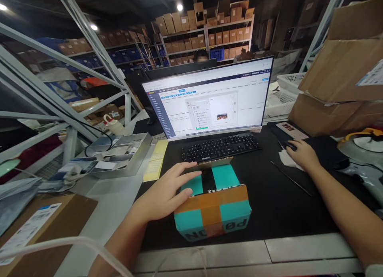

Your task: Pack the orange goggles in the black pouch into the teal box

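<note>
A teal cardboard box (214, 219) with brown tape and black lettering sits on the black desk mat in front of me. Its top flaps stand partly raised. My left hand (167, 191) lies over the box's left side, fingers stretched out and apart, the thumb by the near flap. Off to the right, my right hand (303, 153) is curled over a dark computer mouse (291, 146), which rests by a crumpled white cloth or paper. Behind the box are a black keyboard (221, 147) and a lit monitor (209, 97).
Yellow note sheets (155, 161) lie left of the keyboard, beside a grey tray (125, 155) of papers. A labelled carton (44, 229) is at lower left. A thin metal tool (291, 178), a phone (291, 130), a tape dispenser (362, 145) and stacked cartons (338, 69) are at right.
</note>
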Demonstrator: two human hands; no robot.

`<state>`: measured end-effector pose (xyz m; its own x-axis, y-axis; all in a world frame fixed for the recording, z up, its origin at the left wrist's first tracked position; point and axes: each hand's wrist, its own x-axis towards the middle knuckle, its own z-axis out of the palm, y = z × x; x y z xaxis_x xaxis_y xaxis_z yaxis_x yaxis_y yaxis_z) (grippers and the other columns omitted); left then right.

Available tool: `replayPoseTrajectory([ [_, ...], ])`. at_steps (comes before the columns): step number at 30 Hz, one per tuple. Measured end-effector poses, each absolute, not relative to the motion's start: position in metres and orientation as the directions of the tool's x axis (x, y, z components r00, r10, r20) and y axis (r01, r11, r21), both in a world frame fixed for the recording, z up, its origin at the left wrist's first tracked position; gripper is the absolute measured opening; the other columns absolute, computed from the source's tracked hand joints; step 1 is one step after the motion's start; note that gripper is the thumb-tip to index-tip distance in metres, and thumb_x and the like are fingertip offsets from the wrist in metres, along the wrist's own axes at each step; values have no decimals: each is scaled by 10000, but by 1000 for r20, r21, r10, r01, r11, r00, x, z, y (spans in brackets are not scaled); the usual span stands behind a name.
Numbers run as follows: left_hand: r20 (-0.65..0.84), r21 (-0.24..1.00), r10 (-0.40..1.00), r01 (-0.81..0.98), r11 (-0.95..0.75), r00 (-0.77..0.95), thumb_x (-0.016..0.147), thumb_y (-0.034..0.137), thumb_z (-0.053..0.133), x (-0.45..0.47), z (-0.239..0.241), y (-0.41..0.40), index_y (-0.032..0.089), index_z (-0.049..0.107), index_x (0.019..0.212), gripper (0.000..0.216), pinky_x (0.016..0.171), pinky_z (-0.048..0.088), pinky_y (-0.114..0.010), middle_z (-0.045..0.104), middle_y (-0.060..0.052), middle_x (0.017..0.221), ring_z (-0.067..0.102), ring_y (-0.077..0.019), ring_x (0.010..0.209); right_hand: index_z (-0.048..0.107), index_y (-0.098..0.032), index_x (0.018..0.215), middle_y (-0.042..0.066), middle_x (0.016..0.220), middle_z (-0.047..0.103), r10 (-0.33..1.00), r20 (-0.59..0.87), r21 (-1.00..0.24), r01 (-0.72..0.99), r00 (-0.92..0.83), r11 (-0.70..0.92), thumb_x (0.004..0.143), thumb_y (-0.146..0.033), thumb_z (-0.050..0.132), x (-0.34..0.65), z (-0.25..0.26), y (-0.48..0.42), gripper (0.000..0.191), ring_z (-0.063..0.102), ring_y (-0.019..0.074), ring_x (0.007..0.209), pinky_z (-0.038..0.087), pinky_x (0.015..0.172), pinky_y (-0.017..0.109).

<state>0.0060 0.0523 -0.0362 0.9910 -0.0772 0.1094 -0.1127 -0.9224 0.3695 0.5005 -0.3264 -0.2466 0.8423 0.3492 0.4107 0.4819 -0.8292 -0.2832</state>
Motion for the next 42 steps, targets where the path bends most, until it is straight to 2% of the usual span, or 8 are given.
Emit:
replayPoseTrajectory([
  [4, 107, 373, -64, -100, -923, 992, 1106, 491, 430, 6, -35, 51, 315, 571, 1550, 498, 1264, 441, -549, 450, -92, 1669, 469, -328, 1521, 740, -147, 1319, 160, 1476, 660, 350, 394, -286, 475, 850, -832, 954, -449, 504, 497, -242, -325, 529, 617, 319, 1344, 448, 1197, 430],
  [9, 99, 379, -65, -98, -920, 993, 1105, 490, 433, 5, -35, 51, 328, 562, 1555, 495, 1274, 427, -551, 436, -83, 1677, 453, -325, 1532, 650, -181, 1473, 154, 1530, 626, 283, 365, -282, 395, 887, -874, 964, -455, 489, 487, -236, -324, 601, 633, 339, 1311, 503, 1124, 467],
  [16, 91, 387, -67, -97, -917, 994, 1108, 484, 431, 6, -36, 53, 325, 555, 1561, 496, 1280, 419, -549, 428, -86, 1682, 448, -323, 1537, 748, -184, 1341, 132, 1527, 634, 247, 345, -274, 348, 906, -897, 950, -446, 487, 483, -233, -324, 538, 632, 333, 1328, 503, 1125, 444],
  [24, 89, 384, -69, -99, -918, 994, 1109, 496, 425, 6, -35, 52, 324, 547, 1566, 503, 1279, 415, -556, 422, -88, 1685, 437, -325, 1543, 750, -175, 1332, 145, 1497, 652, 263, 381, -262, 377, 886, -888, 956, -433, 495, 487, -239, -325, 523, 637, 323, 1307, 486, 1120, 421],
  [33, 87, 380, -66, -94, -920, 994, 1107, 493, 431, 6, -35, 52, 321, 559, 1560, 502, 1274, 426, -540, 428, -86, 1685, 451, -332, 1533, 730, -188, 1353, 134, 1533, 623, 253, 333, -292, 355, 908, -888, 949, -445, 500, 485, -235, -325, 532, 620, 330, 1320, 477, 1136, 432],
  [38, 97, 383, -71, -103, -918, 993, 1110, 491, 425, 7, -35, 52, 313, 559, 1559, 501, 1276, 423, -541, 432, -94, 1679, 446, -323, 1535, 620, -106, 1443, 196, 1511, 622, 271, 348, -300, 381, 897, -874, 951, -430, 502, 483, -229, -322, 601, 605, 349, 1348, 468, 1150, 441],
  [42, 101, 384, -82, -115, -916, 992, 1108, 493, 427, 7, -35, 52, 313, 568, 1551, 498, 1278, 419, -542, 444, -97, 1669, 447, -323, 1532, 598, -78, 1398, 234, 1398, 668, 249, 315, -315, 348, 916, -883, 924, -459, 558, 484, -227, -320, 610, 635, 364, 1280, 503, 1086, 440],
])
